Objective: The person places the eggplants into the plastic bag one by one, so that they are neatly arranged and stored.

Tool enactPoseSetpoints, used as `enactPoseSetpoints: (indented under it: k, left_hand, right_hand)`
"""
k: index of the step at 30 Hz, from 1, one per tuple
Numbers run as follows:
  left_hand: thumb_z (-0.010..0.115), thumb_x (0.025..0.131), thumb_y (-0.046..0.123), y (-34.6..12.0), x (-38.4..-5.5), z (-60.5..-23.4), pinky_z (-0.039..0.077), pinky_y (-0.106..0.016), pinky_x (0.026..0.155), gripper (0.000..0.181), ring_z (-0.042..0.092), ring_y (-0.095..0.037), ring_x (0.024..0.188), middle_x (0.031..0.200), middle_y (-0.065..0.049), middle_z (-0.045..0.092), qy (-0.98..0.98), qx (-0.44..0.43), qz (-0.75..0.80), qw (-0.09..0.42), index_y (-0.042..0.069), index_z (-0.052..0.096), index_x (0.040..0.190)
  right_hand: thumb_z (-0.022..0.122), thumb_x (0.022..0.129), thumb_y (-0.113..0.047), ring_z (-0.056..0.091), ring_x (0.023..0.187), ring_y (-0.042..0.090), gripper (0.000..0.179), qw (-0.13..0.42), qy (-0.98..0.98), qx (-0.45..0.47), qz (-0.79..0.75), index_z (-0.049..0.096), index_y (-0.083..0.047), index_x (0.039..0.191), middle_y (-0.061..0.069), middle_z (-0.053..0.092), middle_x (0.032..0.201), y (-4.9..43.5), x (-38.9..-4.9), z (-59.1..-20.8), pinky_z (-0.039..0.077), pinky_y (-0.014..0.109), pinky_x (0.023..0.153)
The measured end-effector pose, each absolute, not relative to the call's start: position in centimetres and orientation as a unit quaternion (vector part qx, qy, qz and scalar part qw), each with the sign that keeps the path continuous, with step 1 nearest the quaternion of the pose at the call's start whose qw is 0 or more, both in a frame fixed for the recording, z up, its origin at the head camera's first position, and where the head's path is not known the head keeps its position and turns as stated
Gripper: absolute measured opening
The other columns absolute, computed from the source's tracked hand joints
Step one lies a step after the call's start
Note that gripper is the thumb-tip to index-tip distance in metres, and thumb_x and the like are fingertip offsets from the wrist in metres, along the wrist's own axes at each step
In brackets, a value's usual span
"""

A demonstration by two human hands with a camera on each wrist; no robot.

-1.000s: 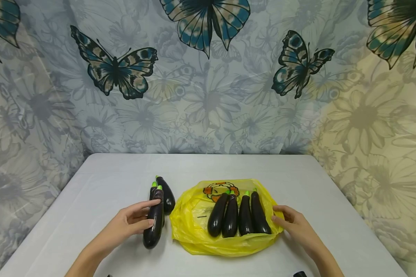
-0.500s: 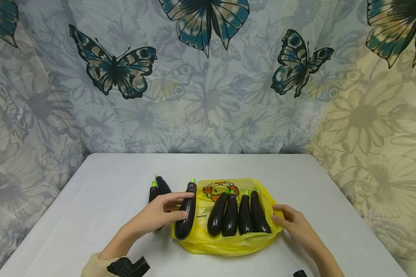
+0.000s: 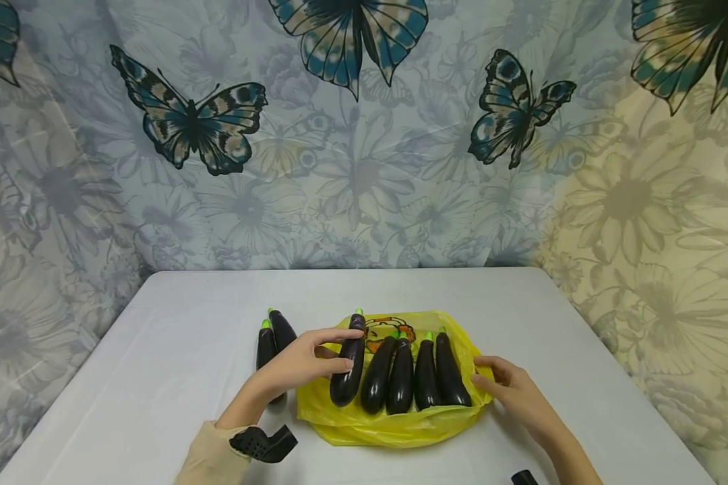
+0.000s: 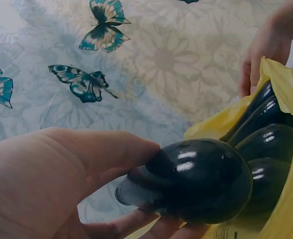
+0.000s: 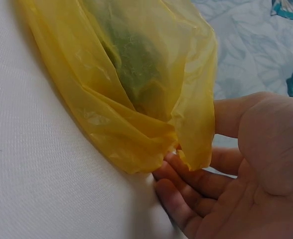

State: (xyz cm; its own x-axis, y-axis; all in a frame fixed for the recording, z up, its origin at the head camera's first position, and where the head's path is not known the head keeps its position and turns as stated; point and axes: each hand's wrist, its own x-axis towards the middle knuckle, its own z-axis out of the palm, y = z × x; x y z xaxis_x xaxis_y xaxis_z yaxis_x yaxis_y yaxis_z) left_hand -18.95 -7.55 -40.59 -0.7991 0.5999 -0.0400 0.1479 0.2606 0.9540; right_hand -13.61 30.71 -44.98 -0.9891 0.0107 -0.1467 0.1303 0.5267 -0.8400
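Observation:
My left hand (image 3: pixel 300 360) grips a glossy dark eggplant (image 3: pixel 348 380) between thumb and fingers, stem pointing away. The eggplant hangs over the left part of a yellow plastic bag (image 3: pixel 394 432), beside several others (image 3: pixel 400 380) lying in a row in the bag's mouth. In the left wrist view, the rounded end of the held eggplant (image 4: pixel 201 181) faces the camera, partly overlapping those in the bag. At the bag's right side my right hand (image 3: pixel 516 394) holds its edge; the right wrist view shows the bunched plastic (image 5: pixel 193 144) between thumb and fingers.
Two more eggplants lie left of the bag, one upright in view (image 3: pixel 265 345) and one slanted (image 3: pixel 281 328), partly behind the left hand. Everything rests on a white table (image 3: pixel 188 316). Butterfly-patterned cloth (image 3: pixel 364 202) hangs behind it.
The left hand has carried one eggplant rightward from the left-hand group to over the bag, beside the row. The right hand has stayed at the bag's edge.

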Motion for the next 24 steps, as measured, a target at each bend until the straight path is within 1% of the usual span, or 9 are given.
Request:
enactPoseSetpoints:
  k: [5,8,11,15,17,20,21,22,24]
  left_hand:
    - [0.07,0.094,0.023,-6.6,-20.0,-41.0,0.054,-0.039,0.077,0.05,0.065,-0.02,0.1,0.143,-0.012,0.048,0.768,0.258,0.55,0.203,0.023,0.056,0.142]
    - [0.07,0.094,0.021,-6.5,-20.3,-41.5,0.053,-0.038,0.073,0.051,0.065,-0.02,0.099,0.143,-0.012,0.048,0.765,0.267,0.549,0.205,0.019,0.055,0.143]
    - [0.07,0.094,0.02,-6.6,-20.4,-41.8,0.052,-0.038,0.068,0.051,0.064,-0.021,0.1,0.141,-0.011,0.05,0.764,0.269,0.549,0.205,0.02,0.055,0.143]
    - [0.071,0.093,0.021,-7.2,-20.6,-41.9,0.051,-0.036,0.066,0.051,0.06,-0.024,0.11,0.141,-0.008,0.05,0.776,0.265,0.535,0.204,0.023,0.057,0.141]
    - [0.072,0.092,0.02,-7.5,-20.6,-42.0,0.052,-0.036,0.067,0.05,0.058,-0.024,0.114,0.141,-0.008,0.05,0.779,0.268,0.524,0.218,0.022,0.057,0.14]
    - [0.071,0.092,0.02,-7.8,-20.6,-42.0,0.054,-0.035,0.073,0.049,0.058,-0.022,0.115,0.142,-0.006,0.049,0.771,0.284,0.507,0.261,0.022,0.058,0.139]
    - [0.071,0.092,0.02,-7.9,-20.5,-42.0,0.054,-0.034,0.074,0.049,0.06,-0.02,0.112,0.142,-0.005,0.05,0.766,0.291,0.503,0.275,0.022,0.059,0.139]
    - [0.071,0.092,0.02,-7.9,-20.5,-42.0,0.054,-0.034,0.073,0.048,0.064,-0.02,0.102,0.142,-0.005,0.05,0.764,0.297,0.497,0.286,0.022,0.059,0.139]
    - [0.07,0.093,0.02,-7.9,-20.4,-42.0,0.053,-0.032,0.07,0.048,0.065,-0.018,0.084,0.142,-0.004,0.05,0.763,0.303,0.488,0.297,0.023,0.059,0.139]
  right_hand:
    - [0.066,0.096,-0.033,0.047,0.125,0.037,0.057,0.058,0.873,0.035,-0.483,0.052,0.003,0.138,0.024,0.047,0.141,30.9,-13.7,-45.0,0.043,0.05,0.098]
    - [0.066,0.096,-0.034,0.047,0.125,0.037,0.058,0.059,0.875,0.035,-0.48,0.052,0.003,0.138,0.024,0.047,0.141,30.9,-13.7,-45.0,0.043,0.05,0.098]
    - [0.066,0.096,-0.034,0.049,0.122,0.035,0.057,0.06,0.877,0.037,-0.475,0.052,0.002,0.138,0.023,0.049,0.14,30.9,-13.7,-44.9,0.045,0.049,0.096]
    - [0.066,0.096,-0.034,0.051,0.119,0.032,0.057,0.059,0.879,0.04,-0.472,0.052,0.002,0.137,0.023,0.05,0.138,30.7,-13.7,-44.7,0.046,0.047,0.095]
    - [0.067,0.096,-0.034,0.051,0.118,0.032,0.057,0.061,0.879,0.042,-0.471,0.053,0.002,0.137,0.023,0.05,0.138,30.7,-13.7,-44.8,0.046,0.047,0.095]
    - [0.067,0.096,-0.033,0.05,0.121,0.034,0.057,0.064,0.878,0.044,-0.473,0.052,0.003,0.137,0.024,0.049,0.139,30.6,-13.7,-44.8,0.045,0.048,0.097]
    - [0.067,0.096,-0.034,0.049,0.122,0.034,0.057,0.064,0.878,0.045,-0.472,0.053,0.003,0.137,0.024,0.048,0.14,30.6,-13.8,-44.9,0.044,0.049,0.097]
    - [0.067,0.096,-0.034,0.049,0.123,0.035,0.057,0.064,0.878,0.045,-0.473,0.053,0.003,0.137,0.024,0.048,0.14,30.6,-13.8,-44.9,0.044,0.05,0.098]
    - [0.067,0.095,-0.034,0.047,0.124,0.037,0.057,0.063,0.877,0.044,-0.474,0.052,0.003,0.137,0.025,0.047,0.141,30.7,-13.8,-45.0,0.042,0.052,0.1]
